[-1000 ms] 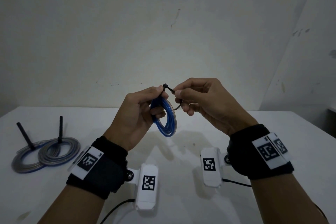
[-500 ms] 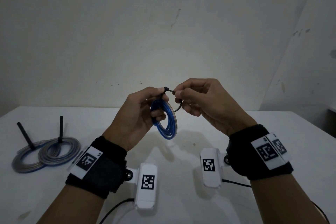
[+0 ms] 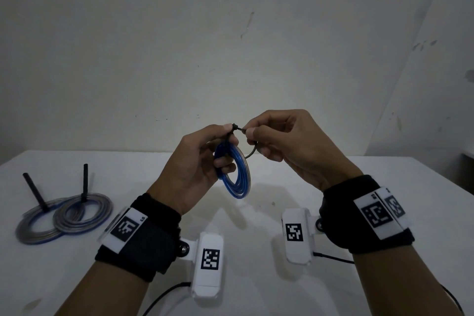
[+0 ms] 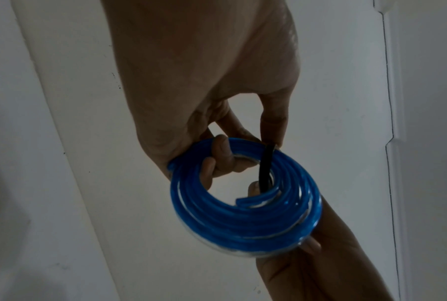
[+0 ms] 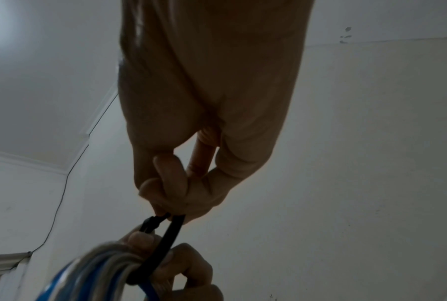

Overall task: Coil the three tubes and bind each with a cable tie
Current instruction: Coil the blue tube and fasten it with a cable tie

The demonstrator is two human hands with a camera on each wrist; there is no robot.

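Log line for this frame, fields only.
stage: tying third coil | left hand: holds blue coil | right hand: pinches cable tie tail | table: two tied coils

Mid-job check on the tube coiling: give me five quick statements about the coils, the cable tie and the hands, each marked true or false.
1. The left hand holds the blue coil above the table. True.
2. The right hand is empty. False: it pinches the black cable tie.
3. Two tied coils lie on the table at the left. True.
4. The blue coil rests flat on the table. False: it is held upright in the air.
5. The tie is looped around the blue coil. True.
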